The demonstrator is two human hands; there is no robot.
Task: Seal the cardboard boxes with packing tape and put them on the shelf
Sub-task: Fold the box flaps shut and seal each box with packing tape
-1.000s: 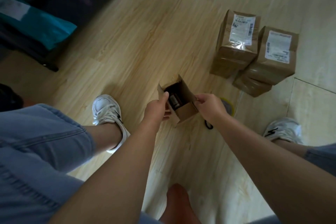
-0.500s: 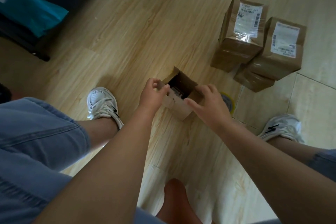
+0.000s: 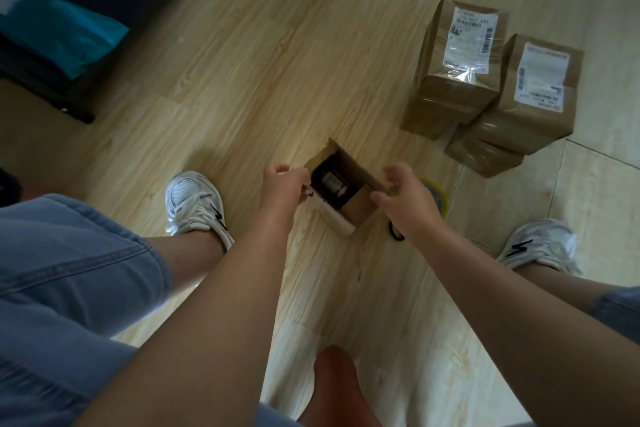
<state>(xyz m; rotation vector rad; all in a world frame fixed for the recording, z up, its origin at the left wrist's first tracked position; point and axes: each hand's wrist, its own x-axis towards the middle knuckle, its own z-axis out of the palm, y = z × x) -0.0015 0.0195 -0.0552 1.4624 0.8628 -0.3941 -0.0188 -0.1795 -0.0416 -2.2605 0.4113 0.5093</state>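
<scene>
The small open cardboard box (image 3: 358, 215) sits on the wood floor (image 3: 225, 87) in front of you, directly between your two hands. Your left hand (image 3: 282, 185) has its fingers curled, pinching the box's left edge. Your right hand (image 3: 407, 199) pinches the long right flap (image 3: 360, 166) between thumb and fingers. The box's long axis runs diagonally, far end toward your left and near end toward your right, so the flaps have to fold inward across that line. Inside lies a dark item (image 3: 332, 184) with a pale label, unreadable. The tape roll (image 3: 437, 192) lies just behind your right hand, partly hidden, so that hand is nearer it. Three taped boxes (image 3: 450, 104) stand well apart at far right. Two carry white shipping labels (image 3: 472, 35) with barcodes, their print too small to read.
</scene>
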